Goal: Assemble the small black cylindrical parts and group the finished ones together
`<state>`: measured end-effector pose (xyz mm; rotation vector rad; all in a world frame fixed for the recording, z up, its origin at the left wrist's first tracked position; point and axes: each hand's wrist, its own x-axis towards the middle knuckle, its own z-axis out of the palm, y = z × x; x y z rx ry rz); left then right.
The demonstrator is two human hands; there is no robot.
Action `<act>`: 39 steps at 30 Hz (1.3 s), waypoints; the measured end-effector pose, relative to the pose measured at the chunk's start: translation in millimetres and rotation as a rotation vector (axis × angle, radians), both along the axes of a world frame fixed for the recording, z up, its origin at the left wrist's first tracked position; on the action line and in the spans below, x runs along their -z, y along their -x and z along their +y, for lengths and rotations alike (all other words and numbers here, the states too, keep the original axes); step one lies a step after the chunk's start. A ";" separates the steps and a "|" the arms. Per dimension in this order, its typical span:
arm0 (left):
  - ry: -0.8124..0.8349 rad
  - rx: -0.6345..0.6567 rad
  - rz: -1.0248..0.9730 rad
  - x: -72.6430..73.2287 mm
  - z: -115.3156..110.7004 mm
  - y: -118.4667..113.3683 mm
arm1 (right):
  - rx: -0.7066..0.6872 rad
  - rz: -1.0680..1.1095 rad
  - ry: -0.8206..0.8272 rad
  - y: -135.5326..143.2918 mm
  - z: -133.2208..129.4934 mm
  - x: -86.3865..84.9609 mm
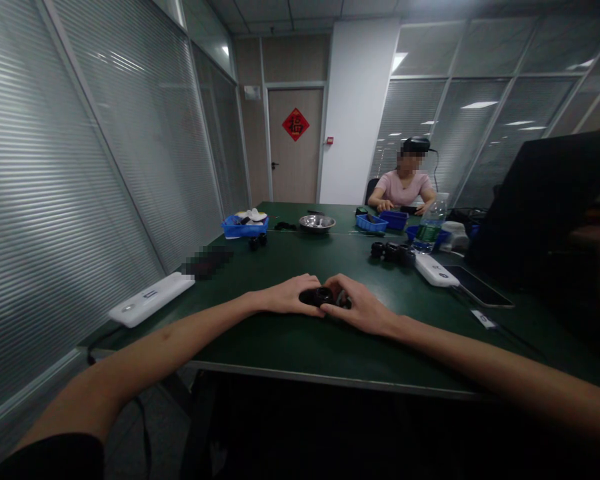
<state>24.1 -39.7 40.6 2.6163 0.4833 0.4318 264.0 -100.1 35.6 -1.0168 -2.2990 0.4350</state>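
Both hands meet low over the near middle of the green table (260,340). Between them is a glossy black round part (323,296) with a ring-like top; its exact kind is not clear. My left hand (293,295) curls round its left side, thumb toward me. From the right, my right hand (356,303) closes on the same part with thumb and fingers. A small dark piece (347,303) shows under the right fingers, partly hidden. Similar black round parts (391,251) stand in a row ahead to the right, and a smaller pair (258,241) sits ahead to the left.
A metal bowl (317,223) and a filled blue basket (245,227) stand farther back. To the right are a water bottle (431,225), a white power bank (436,271), a phone (477,287) and a dark monitor (550,200). Another person (404,187) sits at the far end.
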 end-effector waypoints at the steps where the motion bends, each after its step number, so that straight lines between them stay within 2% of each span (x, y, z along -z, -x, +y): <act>1: -0.003 0.005 -0.003 0.2 0.1 -0.1 | -0.002 -0.002 -0.001 -0.2 0.2 0.2; 7: -0.003 -0.003 -0.011 1.1 -0.1 -0.2 | -0.039 -0.030 -0.042 -1.0 -1.2 -0.5; 13: 0.003 -0.010 0.001 -1.0 -1.8 0.7 | -0.009 0.019 0.013 -0.5 1.0 2.2; 19: -0.005 -0.011 -0.004 0.2 -1.0 0.8 | -0.031 -0.031 -0.034 -0.6 -1.5 -1.1; 26: -0.011 -0.001 -0.002 0.8 -0.6 0.7 | 0.002 0.024 0.020 0.6 -0.1 1.4; 32: -0.001 -0.011 -0.002 1.6 -0.2 0.2 | -0.047 -0.001 -0.008 -1.1 -1.0 -0.2; 39: -0.008 -0.002 -0.004 0.6 -0.1 0.3 | 0.023 0.002 0.008 0.6 1.4 2.7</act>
